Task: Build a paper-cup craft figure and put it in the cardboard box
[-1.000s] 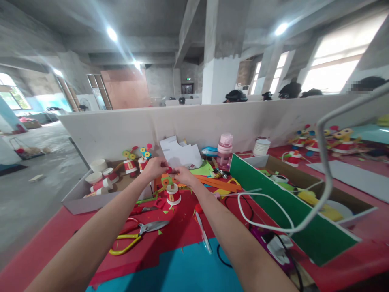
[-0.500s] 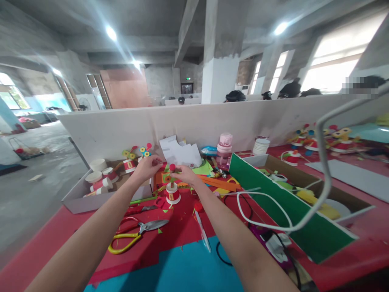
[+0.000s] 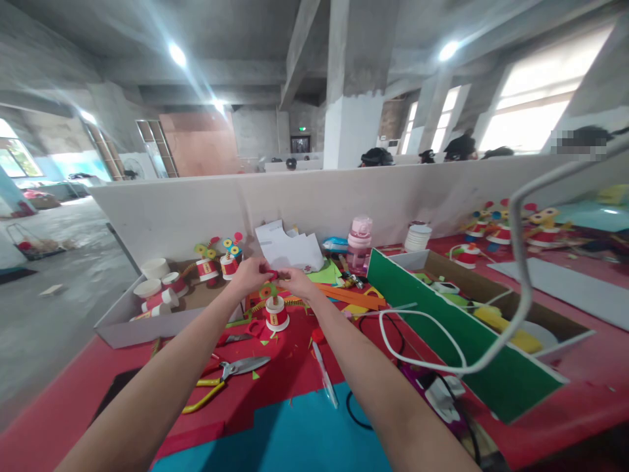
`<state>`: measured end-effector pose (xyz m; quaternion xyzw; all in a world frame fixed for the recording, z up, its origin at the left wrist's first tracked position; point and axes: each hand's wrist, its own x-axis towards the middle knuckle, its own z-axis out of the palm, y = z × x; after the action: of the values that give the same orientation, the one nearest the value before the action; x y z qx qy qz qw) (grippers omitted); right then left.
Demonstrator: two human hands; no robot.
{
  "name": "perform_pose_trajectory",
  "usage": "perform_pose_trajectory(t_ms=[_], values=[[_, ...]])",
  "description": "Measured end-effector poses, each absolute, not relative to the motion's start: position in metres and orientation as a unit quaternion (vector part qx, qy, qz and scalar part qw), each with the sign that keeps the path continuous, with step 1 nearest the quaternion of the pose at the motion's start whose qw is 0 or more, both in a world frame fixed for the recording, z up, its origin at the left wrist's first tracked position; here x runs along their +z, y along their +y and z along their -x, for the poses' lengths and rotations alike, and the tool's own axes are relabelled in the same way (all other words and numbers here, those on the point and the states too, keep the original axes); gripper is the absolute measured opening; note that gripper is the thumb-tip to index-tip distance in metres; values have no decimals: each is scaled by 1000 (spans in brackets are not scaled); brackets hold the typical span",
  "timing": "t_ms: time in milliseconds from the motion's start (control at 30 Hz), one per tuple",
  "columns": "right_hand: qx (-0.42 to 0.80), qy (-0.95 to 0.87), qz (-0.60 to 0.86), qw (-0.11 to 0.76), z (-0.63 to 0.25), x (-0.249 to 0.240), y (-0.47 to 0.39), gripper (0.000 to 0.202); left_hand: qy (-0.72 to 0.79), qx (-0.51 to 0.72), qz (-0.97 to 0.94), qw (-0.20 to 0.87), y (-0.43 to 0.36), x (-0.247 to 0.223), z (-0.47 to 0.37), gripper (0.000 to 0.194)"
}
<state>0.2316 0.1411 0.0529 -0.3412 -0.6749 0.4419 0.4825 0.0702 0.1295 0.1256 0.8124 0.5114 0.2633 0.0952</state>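
Note:
A paper-cup figure (image 3: 278, 316) stands upright on the red tabletop, with a red and white cup body and a green-and-orange paper head. Just above its head, both hands meet at a small red paper disc (image 3: 272, 275). My left hand (image 3: 251, 276) is closed, its fingertips pinching the disc from the left. From the right, my right hand (image 3: 297, 283) pinches at the same disc. The fingers partly hide the disc and the top of the figure. Springy folded paper strips (image 3: 296, 302) stick out beside the cup.
Yellow-handled shears (image 3: 230, 373) and a pen (image 3: 324, 370) lie nearer me. On the left, a box (image 3: 118, 328) holds paper cups and finished figures. A green-sided box (image 3: 442, 341) and a white curved lamp arm (image 3: 523, 262) stand right. A pink bottle (image 3: 360, 239) is behind.
My left hand has moved right and slightly down to the red disc, joining my right hand. The whole view has shifted slightly.

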Motion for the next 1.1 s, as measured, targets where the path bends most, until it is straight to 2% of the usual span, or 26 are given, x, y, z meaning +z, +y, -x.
perform_pose_trajectory(t_ms=[400,933,1100], values=[[513,-621,339,486,-233,61,137,31,500,291,-814,51,135,127,-72,6],[487,-615,373,496,-226,65,137,24,485,278,-828,32,138,124,-72,9],[485,-621,373,490,-226,63,139,24,494,288,-818,71,139,124,-70,12]])
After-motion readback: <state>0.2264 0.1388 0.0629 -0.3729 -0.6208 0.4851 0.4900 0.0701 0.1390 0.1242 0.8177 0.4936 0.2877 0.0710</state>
